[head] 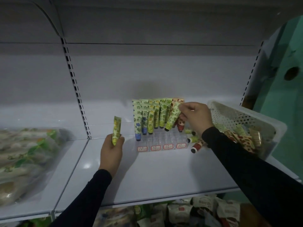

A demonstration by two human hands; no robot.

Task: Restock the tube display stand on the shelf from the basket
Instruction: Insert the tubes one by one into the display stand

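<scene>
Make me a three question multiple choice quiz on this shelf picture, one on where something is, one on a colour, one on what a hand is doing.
1. Where is the basket relative to the stand?
A. To its right
B. To its left
C. On the shelf below

2. What colour are the stand's front labels?
A. Blue
B. Red and white
C. Black

3. What is the left hand doing?
A. Resting flat on the shelf
B. Hanging idle
C. Gripping a yellow-green tube

Answers:
1 A, the basket sits at the shelf's right end beside the stand.
2 B, four red-edged white labels line the front.
3 C, its fingers curl round the tube's lower end, held upright.
</scene>
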